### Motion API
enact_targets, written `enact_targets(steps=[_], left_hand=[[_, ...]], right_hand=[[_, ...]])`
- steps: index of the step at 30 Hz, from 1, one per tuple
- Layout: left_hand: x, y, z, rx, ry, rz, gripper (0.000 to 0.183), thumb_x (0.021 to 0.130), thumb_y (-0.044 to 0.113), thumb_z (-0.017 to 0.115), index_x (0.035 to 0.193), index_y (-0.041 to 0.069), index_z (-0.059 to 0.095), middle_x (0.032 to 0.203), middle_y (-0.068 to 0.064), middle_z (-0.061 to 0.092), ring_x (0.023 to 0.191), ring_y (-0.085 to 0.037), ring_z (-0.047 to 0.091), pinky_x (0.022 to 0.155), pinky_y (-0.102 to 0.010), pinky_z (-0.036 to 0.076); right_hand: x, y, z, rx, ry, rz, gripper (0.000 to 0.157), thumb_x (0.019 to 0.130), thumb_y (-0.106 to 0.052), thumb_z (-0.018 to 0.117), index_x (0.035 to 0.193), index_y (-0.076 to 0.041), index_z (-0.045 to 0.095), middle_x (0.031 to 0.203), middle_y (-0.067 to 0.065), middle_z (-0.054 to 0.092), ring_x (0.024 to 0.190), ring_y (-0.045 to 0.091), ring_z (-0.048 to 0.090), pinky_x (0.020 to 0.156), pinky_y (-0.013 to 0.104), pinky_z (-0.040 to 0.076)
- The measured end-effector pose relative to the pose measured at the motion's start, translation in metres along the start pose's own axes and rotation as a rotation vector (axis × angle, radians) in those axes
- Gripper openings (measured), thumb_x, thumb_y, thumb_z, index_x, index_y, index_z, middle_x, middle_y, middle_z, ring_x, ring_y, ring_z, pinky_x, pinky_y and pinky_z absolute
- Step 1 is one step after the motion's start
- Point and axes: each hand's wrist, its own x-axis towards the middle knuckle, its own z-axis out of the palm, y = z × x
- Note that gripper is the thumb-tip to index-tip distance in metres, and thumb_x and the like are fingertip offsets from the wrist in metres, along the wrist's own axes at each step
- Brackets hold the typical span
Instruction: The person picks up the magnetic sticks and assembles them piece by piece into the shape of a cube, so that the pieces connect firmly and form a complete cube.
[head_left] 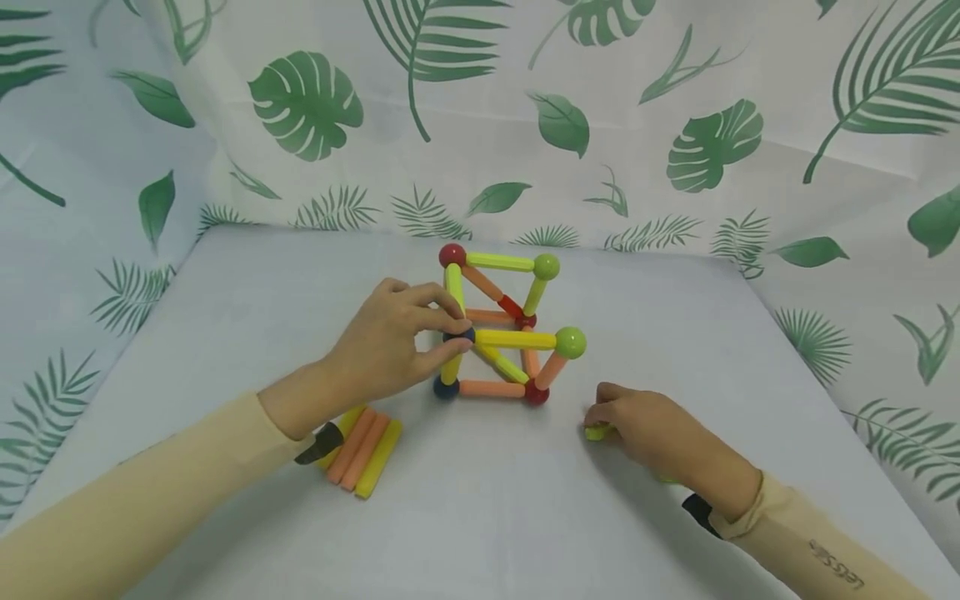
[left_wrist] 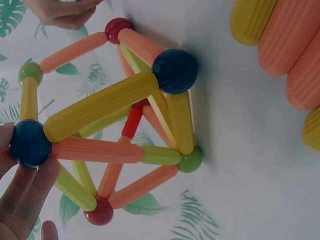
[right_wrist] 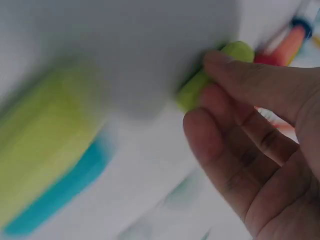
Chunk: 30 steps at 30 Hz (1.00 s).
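Observation:
A box-like frame of coloured rods and balls stands mid-table, with a yellow rod [head_left: 517, 339] along its upper front edge and a green ball [head_left: 571, 342] at that rod's right end. My left hand [head_left: 378, 346] pinches the dark blue ball [left_wrist: 31, 143] at the upper front-left corner between thumb and fingers. Below it, another blue ball [head_left: 446, 387] rests at the table. To the right of the frame, low over the table, my right hand [head_left: 648, 433] pinches a short green rod [right_wrist: 240, 51] between thumb and fingertips. Its fingers partly hide the rod.
Several loose rods, yellow and orange [head_left: 366, 450], lie side by side under my left forearm. A green rod [right_wrist: 55, 130] and a blue rod [right_wrist: 62, 187] lie close to the right wrist camera. Behind the table hangs a leaf-print cloth [head_left: 465, 150].

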Motion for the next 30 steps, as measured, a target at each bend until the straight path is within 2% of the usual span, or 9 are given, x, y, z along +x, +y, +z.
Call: enact_targets(steps=[5,9,15,21,24,30], left_hand=[[0.000,-0.001,0.000,-0.001,-0.001,0.001,0.024,0.087,0.027,0.083,0.104,0.011,0.082,0.100,0.004,0.067,0.088,-0.013,0.064,0.086,-0.042,0.041],[0.000,0.000,0.000,-0.004,0.002,0.009,0.024,0.087,0.028,0.083,0.103,0.011,0.082,0.099,0.004,0.067,0.087,-0.012,0.064,0.086,-0.043,0.041],[0.000,-0.001,0.001,-0.004,0.009,0.018,0.022,0.087,0.027,0.083,0.102,0.011,0.082,0.099,0.005,0.067,0.086,-0.011,0.064,0.086,-0.042,0.041],[-0.001,-0.002,0.002,-0.011,0.023,0.035,0.022,0.086,0.025,0.084,0.103,0.010,0.082,0.098,0.004,0.067,0.086,-0.011,0.064,0.085,-0.043,0.041],[-0.001,-0.003,0.002,-0.012,0.034,0.040,0.021,0.085,0.023,0.085,0.101,0.010,0.082,0.098,0.004,0.067,0.085,-0.011,0.064,0.085,-0.042,0.041],[-0.002,-0.004,0.001,-0.016,0.046,0.044,0.021,0.084,0.023,0.085,0.101,0.010,0.082,0.098,0.004,0.067,0.084,-0.012,0.064,0.085,-0.042,0.041]], right_hand=[[0.016,-0.042,0.002,0.121,0.040,-0.168,0.027,0.082,-0.006,0.084,0.105,-0.015,0.074,0.101,-0.006,0.062,0.080,0.007,0.062,0.075,0.027,0.056],[0.031,-0.063,-0.001,0.224,0.106,-0.227,0.026,0.084,-0.007,0.081,0.104,-0.016,0.066,0.099,-0.009,0.062,0.077,0.003,0.063,0.069,0.021,0.053],[0.054,-0.074,-0.003,0.244,0.287,-0.208,0.028,0.085,-0.013,0.080,0.110,-0.013,0.066,0.096,-0.006,0.070,0.073,0.006,0.067,0.063,0.021,0.053],[0.071,-0.080,0.002,0.251,0.452,-0.133,0.036,0.084,-0.014,0.085,0.116,-0.010,0.070,0.105,0.000,0.074,0.065,0.009,0.064,0.059,0.022,0.051],[0.077,-0.082,0.006,0.241,0.478,-0.122,0.040,0.082,-0.013,0.086,0.118,-0.009,0.069,0.111,0.002,0.073,0.068,0.010,0.065,0.062,0.024,0.053],[0.090,-0.086,0.008,0.220,0.421,-0.082,0.040,0.084,-0.015,0.084,0.120,-0.010,0.068,0.113,0.000,0.071,0.084,0.016,0.068,0.073,0.029,0.057]])
